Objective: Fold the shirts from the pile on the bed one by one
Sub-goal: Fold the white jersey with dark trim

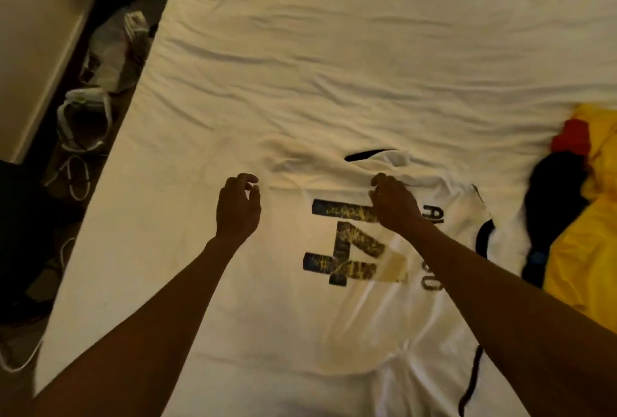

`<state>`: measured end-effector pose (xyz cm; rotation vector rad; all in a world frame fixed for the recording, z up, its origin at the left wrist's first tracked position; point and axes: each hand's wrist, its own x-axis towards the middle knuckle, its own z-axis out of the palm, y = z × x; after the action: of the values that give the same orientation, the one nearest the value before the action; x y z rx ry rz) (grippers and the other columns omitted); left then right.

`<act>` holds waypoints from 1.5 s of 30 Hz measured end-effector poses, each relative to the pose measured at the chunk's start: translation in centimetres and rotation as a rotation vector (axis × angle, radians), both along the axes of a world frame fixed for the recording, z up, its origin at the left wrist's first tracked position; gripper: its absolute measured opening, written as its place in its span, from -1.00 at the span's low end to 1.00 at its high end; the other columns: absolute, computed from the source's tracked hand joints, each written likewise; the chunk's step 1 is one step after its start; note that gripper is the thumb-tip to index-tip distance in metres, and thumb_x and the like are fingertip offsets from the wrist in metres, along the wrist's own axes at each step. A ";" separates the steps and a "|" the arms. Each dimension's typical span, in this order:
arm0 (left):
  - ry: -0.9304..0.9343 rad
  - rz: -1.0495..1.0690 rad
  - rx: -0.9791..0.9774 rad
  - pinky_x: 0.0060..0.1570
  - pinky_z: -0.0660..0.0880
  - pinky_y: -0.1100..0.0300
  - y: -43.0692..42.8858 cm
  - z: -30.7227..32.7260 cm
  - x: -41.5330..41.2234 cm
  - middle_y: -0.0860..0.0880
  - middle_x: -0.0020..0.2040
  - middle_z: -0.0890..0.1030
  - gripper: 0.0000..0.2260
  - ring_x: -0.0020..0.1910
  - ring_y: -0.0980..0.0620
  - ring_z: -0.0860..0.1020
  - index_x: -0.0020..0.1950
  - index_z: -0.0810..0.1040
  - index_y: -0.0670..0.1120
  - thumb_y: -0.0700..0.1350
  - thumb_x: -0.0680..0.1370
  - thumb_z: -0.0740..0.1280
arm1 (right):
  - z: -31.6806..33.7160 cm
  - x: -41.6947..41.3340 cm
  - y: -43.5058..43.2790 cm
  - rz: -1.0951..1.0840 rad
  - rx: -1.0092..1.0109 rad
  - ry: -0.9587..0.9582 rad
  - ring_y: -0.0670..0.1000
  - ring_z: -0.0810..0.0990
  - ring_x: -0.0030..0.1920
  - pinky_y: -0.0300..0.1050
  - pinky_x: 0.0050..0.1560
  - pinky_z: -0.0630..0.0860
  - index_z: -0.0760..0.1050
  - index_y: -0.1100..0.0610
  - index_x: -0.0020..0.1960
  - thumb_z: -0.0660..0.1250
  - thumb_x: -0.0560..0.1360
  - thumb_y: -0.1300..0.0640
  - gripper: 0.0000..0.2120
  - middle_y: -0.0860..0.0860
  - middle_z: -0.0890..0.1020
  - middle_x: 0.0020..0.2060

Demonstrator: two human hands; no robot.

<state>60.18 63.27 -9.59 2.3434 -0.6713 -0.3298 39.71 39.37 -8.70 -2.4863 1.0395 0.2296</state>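
We find the bed (pixel 334 49) covered by a creased white sheet that serves as the folding surface. One white jersey (pixel 350 316) lies spread flat on the near part of it, its dark printed number facing up and turned sideways to the wearer. We judge it was laid out alone so that it can be folded separately.

The pile (pixel 581 249) of yellow, red and dark garments sits at the bed's right edge, just beside the jersey, within reach for the next pick. Shoes (pixel 83 123) lie on the floor left of the bed.

The right hand (pixel 394 204) rests on the jersey above the number. Its fingers (pixel 380 181) are curled down and pinching bunched cloth, with creases running outward from them. The left hand (pixel 237 209) is at the jersey's left part, thumb and forefinger curved toward each other. We cannot tell whether they pinch fabric. We judge that a fold of the far edge is being set up.
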 end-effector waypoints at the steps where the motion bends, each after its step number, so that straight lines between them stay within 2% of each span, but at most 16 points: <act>1: 0.005 -0.034 0.022 0.03 0.48 -0.04 -2.2 -0.4 0.5 -0.09 0.07 0.56 -0.84 0.01 -0.13 0.53 0.19 0.55 -0.07 -0.14 0.64 0.26 | -0.1 1.0 -2.2 0.011 -0.015 0.025 0.24 0.47 0.21 0.13 0.17 0.43 0.41 0.15 0.31 0.07 0.63 0.00 -0.64 0.17 0.51 0.21; 5: -0.005 -0.157 0.057 0.09 0.45 -0.02 -10.6 -1.8 2.0 -0.09 0.17 0.59 -0.81 0.11 -0.15 0.50 0.22 0.56 -0.04 -0.09 0.66 0.23 | -1.5 4.6 -9.4 0.103 -0.112 0.071 0.18 0.38 0.30 0.07 0.19 0.33 0.37 0.09 0.38 0.16 0.62 0.20 -0.67 0.09 0.47 0.30; 9: 0.049 -0.278 0.044 0.05 0.49 -0.08 -18.0 -3.0 2.2 -0.07 0.05 0.66 -0.76 0.06 -0.17 0.55 0.14 0.60 -0.06 0.03 0.65 0.21 | -3.8 6.3 -14.0 0.146 -0.104 0.276 0.18 0.45 0.26 0.12 0.23 0.36 0.35 0.10 0.35 0.18 0.63 0.04 -0.68 0.11 0.47 0.26; 12: 0.133 -0.429 0.306 0.14 0.46 -0.07 -22.7 -3.6 1.1 -0.08 0.13 0.63 -0.68 0.17 -0.15 0.52 0.19 0.60 -0.04 0.15 0.62 0.28 | -4.3 6.5 -16.1 0.128 0.002 0.312 0.20 0.49 0.21 0.13 0.25 0.35 0.39 0.09 0.28 0.31 0.56 -0.11 -0.60 0.12 0.50 0.18; 15: 0.226 -0.581 0.575 0.19 0.45 -0.09 -26.0 -3.4 0.1 -0.06 0.10 0.62 -0.70 0.16 -0.12 0.52 0.11 0.67 0.02 0.19 0.53 0.40 | -4.4 6.2 -17.6 0.131 0.184 0.293 0.14 0.57 0.09 0.04 0.15 0.49 0.52 0.02 0.11 0.43 0.48 -0.08 -0.72 0.08 0.60 0.05; 18: 0.376 -0.699 0.626 -0.05 0.47 0.14 -28.8 -2.5 0.9 -0.13 0.04 0.67 -0.77 0.08 -0.13 0.60 0.09 0.72 -0.11 0.01 0.54 0.45 | -4.2 5.6 -19.4 0.079 0.318 0.169 0.09 0.59 0.02 -0.03 0.02 0.52 0.55 0.01 -0.02 0.43 0.50 -0.04 -0.84 0.06 0.63 0.01; 21: 0.434 -0.605 0.495 -0.12 0.50 0.09 -31.9 -1.1 2.4 -0.20 0.06 0.65 -0.78 0.02 -0.16 0.61 0.11 0.66 -0.15 -0.03 0.58 0.41 | -3.4 5.6 -21.8 -0.072 0.410 -0.058 0.07 0.51 -0.02 -0.09 -0.06 0.40 0.51 0.13 0.06 0.36 0.57 0.03 -0.82 0.09 0.58 0.02; 23: 0.498 -0.509 0.378 -0.23 0.58 0.05 -34.4 -0.3 3.2 -0.21 -0.03 0.64 -0.84 -0.16 -0.15 0.63 0.10 0.55 -0.11 -0.04 0.63 0.34 | -2.9 6.1 -23.5 -0.185 0.440 -0.186 0.07 0.48 -0.14 -0.11 -0.15 0.35 0.44 0.12 0.04 0.30 0.61 0.04 -0.86 0.11 0.56 0.00; 25: 0.383 -0.516 0.322 -0.26 0.60 0.04 -36.9 -0.2 3.9 -0.21 -0.06 0.64 -0.87 -0.22 -0.16 0.62 0.09 0.50 -0.10 -0.04 0.65 0.30 | -2.6 6.6 -25.0 -0.296 0.407 -0.294 0.04 0.45 -0.28 -0.11 -0.23 0.33 0.38 0.09 0.02 0.26 0.63 0.04 -0.87 0.13 0.56 -0.07; 27: 0.196 -0.507 0.247 -0.11 0.59 -0.09 -39.0 -0.7 3.9 -0.21 -0.02 0.65 -0.90 -0.14 -0.22 0.63 0.08 0.52 -0.09 -0.08 0.63 0.31 | -2.5 7.1 -26.1 -0.374 0.339 -0.384 -0.02 0.42 -0.35 -0.16 -0.29 0.34 0.40 0.12 0.03 0.27 0.62 0.09 -0.90 0.11 0.56 -0.14; 29: 0.119 -0.420 0.132 -0.04 0.56 -0.08 -40.2 -1.4 3.5 -0.17 0.03 0.63 -0.91 -0.03 -0.22 0.61 0.10 0.54 -0.10 -0.15 0.61 0.31 | -2.5 7.5 -26.5 -0.427 0.281 -0.529 -0.03 0.47 -0.28 -0.27 -0.27 0.38 0.42 0.17 0.08 0.32 0.58 0.16 -0.87 0.09 0.55 -0.10; 32: 0.086 -0.389 -0.011 0.08 0.50 -0.02 -39.9 -2.4 1.7 -0.17 0.27 0.49 -0.66 0.17 -0.17 0.52 0.35 0.44 -0.09 -0.20 0.58 0.33 | -3.1 6.6 -26.4 -0.464 0.145 -0.680 0.01 0.47 0.06 -0.21 0.07 0.41 0.39 0.19 0.26 0.40 0.52 0.17 -0.65 0.11 0.47 0.12; 34: 0.141 -0.367 -0.015 0.21 0.46 -0.05 -38.5 -3.3 0.4 -0.20 0.40 0.38 -0.51 0.30 -0.19 0.44 0.49 0.31 -0.11 -0.19 0.58 0.34 | -4.3 4.9 -26.1 -0.500 0.105 -0.588 0.06 0.46 0.14 -0.21 0.09 0.36 0.35 0.22 0.33 0.37 0.54 0.13 -0.58 0.17 0.43 0.20; 39: 0.189 -0.267 0.239 0.20 0.38 -0.01 -35.6 -5.3 -2.2 -0.25 0.29 0.47 -0.50 0.28 -0.26 0.46 0.42 0.33 -0.21 0.03 0.59 0.36 | -7.4 -0.5 -25.6 -0.621 0.217 0.105 0.26 0.53 0.20 0.01 0.15 0.45 0.47 0.27 0.19 0.22 0.57 -0.24 -0.44 0.26 0.57 0.18; 42: 0.260 -0.263 0.319 0.14 0.42 -0.02 -36.0 -5.8 -2.7 -0.25 0.24 0.54 -0.47 0.25 -0.27 0.49 0.32 0.37 -0.25 0.06 0.55 0.43 | -7.8 -1.7 -25.0 -0.562 0.291 0.143 0.25 0.60 0.05 -0.03 0.01 0.48 0.53 0.19 -0.08 0.32 0.42 -0.38 -0.41 0.23 0.64 0.00; 45: 0.317 -0.210 0.348 0.10 0.48 -0.03 -36.7 -6.6 -2.1 -0.25 0.14 0.60 -0.60 0.17 -0.27 0.55 0.13 0.53 -0.24 0.05 0.51 0.46 | -7.1 -1.3 -25.1 -0.573 0.395 0.029 0.21 0.60 -0.01 -0.11 -0.09 0.43 0.56 0.15 -0.20 0.40 0.48 -0.18 -0.62 0.15 0.62 -0.17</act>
<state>58.09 26.53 -16.18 2.4631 -0.7500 -0.9573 38.37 14.31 -15.76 -1.7621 1.4996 0.2599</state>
